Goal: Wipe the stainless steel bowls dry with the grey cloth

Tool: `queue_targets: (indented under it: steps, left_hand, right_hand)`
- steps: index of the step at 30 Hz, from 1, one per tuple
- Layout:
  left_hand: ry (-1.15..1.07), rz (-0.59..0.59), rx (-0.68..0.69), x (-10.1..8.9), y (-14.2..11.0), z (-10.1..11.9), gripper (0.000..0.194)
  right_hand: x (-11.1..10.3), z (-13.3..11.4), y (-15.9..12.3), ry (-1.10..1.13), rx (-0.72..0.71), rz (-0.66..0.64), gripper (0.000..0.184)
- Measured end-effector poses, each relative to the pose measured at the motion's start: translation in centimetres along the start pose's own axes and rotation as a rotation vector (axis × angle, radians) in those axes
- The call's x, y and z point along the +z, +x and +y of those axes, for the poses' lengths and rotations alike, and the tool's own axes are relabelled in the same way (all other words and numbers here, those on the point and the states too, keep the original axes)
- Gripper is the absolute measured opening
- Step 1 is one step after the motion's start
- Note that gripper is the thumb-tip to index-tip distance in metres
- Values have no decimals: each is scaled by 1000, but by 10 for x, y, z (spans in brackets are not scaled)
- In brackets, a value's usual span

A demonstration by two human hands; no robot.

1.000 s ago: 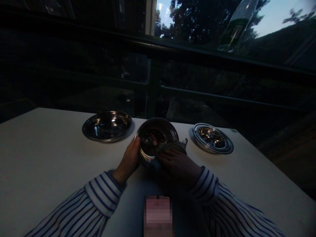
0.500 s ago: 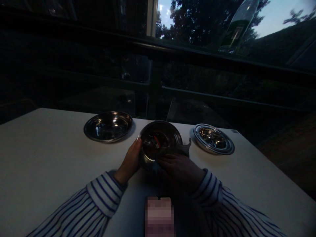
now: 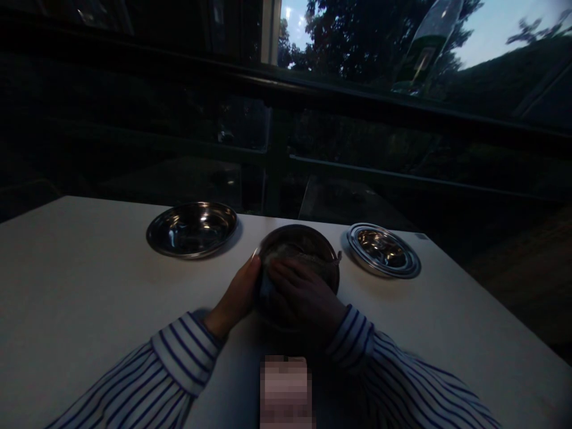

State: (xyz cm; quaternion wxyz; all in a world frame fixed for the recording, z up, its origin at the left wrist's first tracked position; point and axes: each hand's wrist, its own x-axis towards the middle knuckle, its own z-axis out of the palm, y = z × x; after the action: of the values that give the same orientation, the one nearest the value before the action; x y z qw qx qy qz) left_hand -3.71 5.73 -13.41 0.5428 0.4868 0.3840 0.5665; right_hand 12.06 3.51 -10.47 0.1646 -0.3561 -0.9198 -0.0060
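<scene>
In dim light a round steel bowl (image 3: 322, 244) stands tilted toward me at the middle of the white table (image 3: 80, 286). My left hand (image 3: 236, 295) grips its left rim, fingers curled round the edge. My right hand (image 3: 304, 292) lies inside the bowl and presses a grey cloth (image 3: 290, 250) against its inner surface. The cloth and my hand cover most of the bowl's inside. Both sleeves are white with blue stripes.
A wide steel plate (image 3: 193, 229) lies at the back left of the table. A stack of smaller steel plates (image 3: 383, 250) sits at the back right. Behind the table runs a dark railing (image 3: 357, 173), with trees and dusk sky beyond.
My right hand moved with the cloth from the bowl's lower right rim into its middle. The bowl's shiny inside, visible before, is now covered. The left hand kept its hold.
</scene>
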Motion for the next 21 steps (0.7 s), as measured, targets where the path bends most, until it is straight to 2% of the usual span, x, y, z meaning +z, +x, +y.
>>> queue_targets:
  steps: [3, 7, 11, 14, 18, 21]
  left_hand:
    - [51, -41, 19, 2, -3, 4, 56]
    - [72, -22, -22, 0, -3, 4, 60]
    - [-33, 10, -70, -6, 0, -3, 59]
    - [-118, 14, -105, -9, 2, -7, 55]
    - [-154, 36, -86, -9, 2, -5, 54]
    - [-153, 61, -80, -5, 2, 0, 55]
  right_hand:
    - [-2, 1, 3, -11, 24, 35, 47]
    - [0, 2, 2, 11, -21, 14, 45]
    - [0, 1, -3, 57, -108, -80, 40]
    - [-9, 1, -9, 116, -153, -177, 37]
    - [-26, 5, -14, 176, -123, -314, 31]
    - [-28, 4, -13, 182, -121, -325, 25]
